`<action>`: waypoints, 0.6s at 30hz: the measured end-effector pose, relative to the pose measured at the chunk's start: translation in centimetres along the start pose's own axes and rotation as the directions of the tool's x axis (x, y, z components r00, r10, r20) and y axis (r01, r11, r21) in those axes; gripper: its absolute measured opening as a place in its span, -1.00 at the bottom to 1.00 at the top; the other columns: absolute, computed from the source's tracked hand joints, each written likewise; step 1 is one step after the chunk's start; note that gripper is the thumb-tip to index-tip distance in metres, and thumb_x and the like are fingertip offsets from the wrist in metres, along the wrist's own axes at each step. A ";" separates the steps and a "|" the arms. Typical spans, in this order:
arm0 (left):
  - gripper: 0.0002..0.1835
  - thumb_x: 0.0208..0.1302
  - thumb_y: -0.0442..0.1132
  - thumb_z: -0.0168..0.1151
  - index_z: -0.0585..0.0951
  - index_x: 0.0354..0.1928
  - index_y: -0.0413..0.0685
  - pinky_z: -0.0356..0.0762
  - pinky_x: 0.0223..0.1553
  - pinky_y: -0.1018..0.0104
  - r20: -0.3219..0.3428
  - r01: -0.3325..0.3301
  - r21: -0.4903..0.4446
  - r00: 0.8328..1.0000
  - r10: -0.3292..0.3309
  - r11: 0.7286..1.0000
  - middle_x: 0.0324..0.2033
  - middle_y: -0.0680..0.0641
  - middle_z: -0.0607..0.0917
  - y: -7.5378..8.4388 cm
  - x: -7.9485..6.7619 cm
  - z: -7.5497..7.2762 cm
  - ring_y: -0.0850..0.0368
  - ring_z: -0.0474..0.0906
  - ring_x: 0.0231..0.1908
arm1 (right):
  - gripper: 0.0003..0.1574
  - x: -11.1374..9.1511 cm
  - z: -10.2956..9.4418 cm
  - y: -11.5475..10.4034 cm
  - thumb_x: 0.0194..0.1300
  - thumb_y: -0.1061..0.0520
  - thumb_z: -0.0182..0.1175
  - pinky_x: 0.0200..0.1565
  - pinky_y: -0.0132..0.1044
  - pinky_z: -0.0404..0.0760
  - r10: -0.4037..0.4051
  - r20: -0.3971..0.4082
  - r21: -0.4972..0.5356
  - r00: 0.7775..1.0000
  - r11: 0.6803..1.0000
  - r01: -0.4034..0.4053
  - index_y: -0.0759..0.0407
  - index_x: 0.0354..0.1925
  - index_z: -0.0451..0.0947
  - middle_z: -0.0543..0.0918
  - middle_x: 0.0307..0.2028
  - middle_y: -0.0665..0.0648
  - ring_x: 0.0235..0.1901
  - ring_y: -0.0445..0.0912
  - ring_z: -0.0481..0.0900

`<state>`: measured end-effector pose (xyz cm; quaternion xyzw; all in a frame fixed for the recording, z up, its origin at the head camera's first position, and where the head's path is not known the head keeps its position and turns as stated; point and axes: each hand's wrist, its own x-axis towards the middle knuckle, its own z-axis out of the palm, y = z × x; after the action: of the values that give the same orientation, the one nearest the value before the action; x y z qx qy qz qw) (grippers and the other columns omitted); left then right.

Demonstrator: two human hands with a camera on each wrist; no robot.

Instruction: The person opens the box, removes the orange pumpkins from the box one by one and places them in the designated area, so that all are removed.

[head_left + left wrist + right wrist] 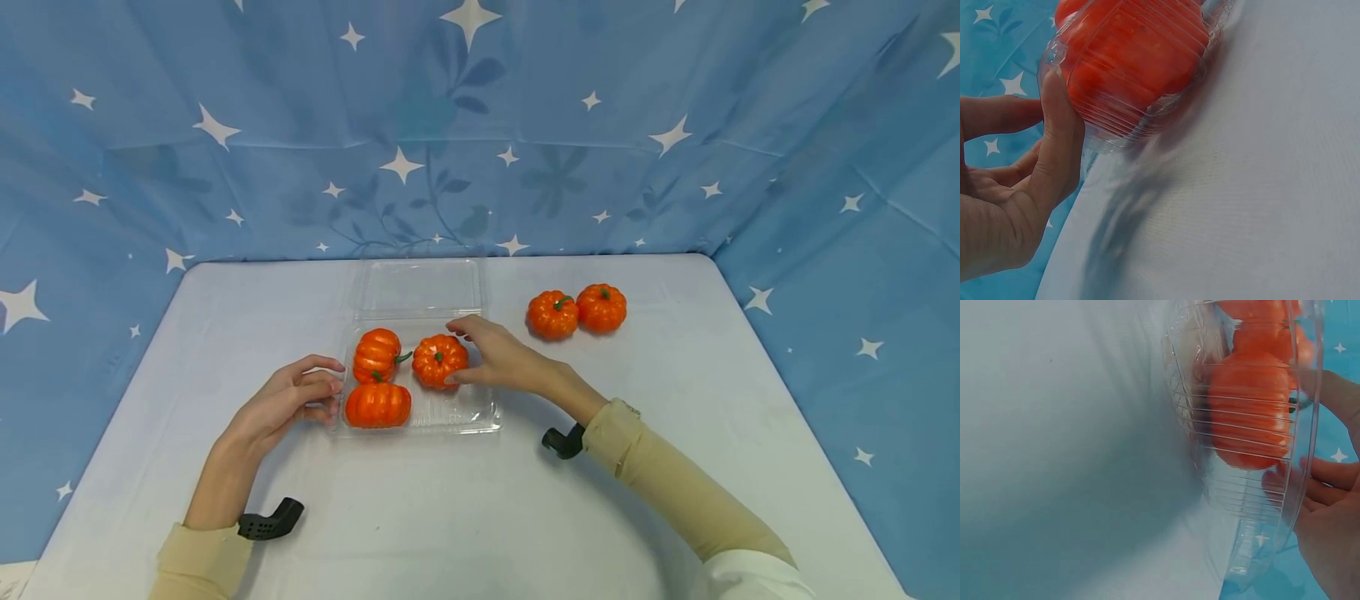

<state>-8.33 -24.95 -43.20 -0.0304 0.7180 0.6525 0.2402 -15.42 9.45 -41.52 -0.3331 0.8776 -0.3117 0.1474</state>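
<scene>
A clear hinged plastic container [457, 417] lies on the table with its lid [420, 287] folded back. Three small orange pumpkins are inside: one at the upper left [377, 354], one at the lower left [378, 406] and one on the right [439, 362]. My left hand [288, 400] is at the container's left edge; in the left wrist view its thumb [1057, 119] and a forefinger meet at the rim. Over the container's right side, my right hand [502, 358] spreads loosely about the right pumpkin, thumb against its near side and fingers beyond its far side.
Two more orange pumpkins, one [552, 315] and another [602, 307], sit side by side at the back right of the white-covered table [420, 508]. A blue curtain with white stars [525, 125] closes off the back and sides.
</scene>
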 end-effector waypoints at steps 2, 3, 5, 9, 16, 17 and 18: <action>-0.57 0.53 -0.30 0.11 0.32 0.28 -0.40 0.75 -0.28 0.29 0.001 0.002 -0.004 1.000 -0.002 1.000 -0.31 0.04 0.70 0.0 0.0 0.0 0.16 0.63 -0.41 | -0.03 0.2 0.1 0.0 0.22 0.03 0.49 0.35 -0.01 0.52 0.009 0.019 -0.009 1.000 1.000 -0.009 0.36 0.43 0.30 0.49 0.34 0.28 0.28 0.15 0.52; -0.57 0.53 -0.30 0.11 0.32 0.28 -0.40 0.75 -0.28 0.29 0.002 0.003 -0.008 1.000 -0.003 1.000 -0.31 0.04 0.70 -0.1 0.0 -0.1 0.16 0.63 -0.41 | -0.03 0.3 0.2 0.0 0.22 0.03 0.49 0.36 -0.01 0.51 0.014 0.028 -0.014 1.000 1.000 -0.014 0.36 0.43 0.30 0.49 0.34 0.28 0.29 0.14 0.51; -0.56 0.53 -0.30 0.12 0.31 0.28 -0.40 0.75 -0.28 0.30 0.005 0.005 -0.016 1.000 -0.005 1.000 -0.31 0.03 0.70 -0.1 0.0 0.0 0.16 0.63 -0.42 | -0.02 0.5 0.3 0.0 0.21 0.03 0.50 0.38 -0.03 0.49 0.022 0.044 -0.024 0.999 0.999 -0.021 0.35 0.43 0.30 0.49 0.34 0.27 0.30 0.12 0.51; -0.55 0.53 -0.29 0.13 0.30 0.29 -0.40 0.75 -0.28 0.30 0.010 0.007 -0.029 1.000 -0.007 1.000 -0.31 0.03 0.70 -0.1 0.1 0.1 0.17 0.63 -0.42 | 0.01 0.8 0.4 0.0 0.21 0.01 0.51 0.41 -0.05 0.45 0.028 0.064 -0.038 0.998 0.999 -0.025 0.35 0.44 0.29 0.48 0.36 0.26 0.33 0.09 0.48; -0.56 0.53 -0.31 0.11 0.30 0.29 -0.41 0.75 -0.29 0.30 0.010 0.000 -0.028 1.000 0.000 1.000 -0.32 0.03 0.70 -0.2 0.1 0.1 0.16 0.62 -0.42 | 0.06 1.4 0.4 -0.2 0.22 -0.04 0.51 0.45 -0.03 0.40 0.033 0.113 -0.061 0.993 0.998 -0.026 0.35 0.47 0.26 0.44 0.40 0.27 0.41 0.10 0.41; -0.56 0.53 -0.31 0.11 0.30 0.29 -0.41 0.75 -0.29 0.29 0.010 -0.001 -0.029 1.000 0.001 1.000 -0.32 0.03 0.70 -0.2 0.1 0.0 0.16 0.62 -0.42 | 0.07 1.5 0.4 -0.2 0.22 -0.04 0.51 0.45 -0.03 0.40 0.038 0.123 -0.063 0.992 0.998 -0.031 0.35 0.47 0.25 0.44 0.41 0.27 0.41 0.10 0.41; -0.56 0.53 -0.31 0.12 0.31 0.29 -0.41 0.75 -0.29 0.29 0.009 -0.001 -0.029 1.000 0.001 1.000 -0.33 0.03 0.70 -0.2 0.1 0.0 0.16 0.62 -0.42 | 0.07 1.6 0.4 -0.3 0.22 -0.05 0.51 0.45 -0.04 0.40 0.043 0.133 -0.065 0.990 0.997 -0.035 0.35 0.48 0.25 0.43 0.41 0.27 0.41 0.10 0.41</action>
<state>-8.32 -24.95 -43.37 -0.0305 0.7074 0.6631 0.2428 -16.28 8.03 -41.69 -0.3405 0.8814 -0.2580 0.2017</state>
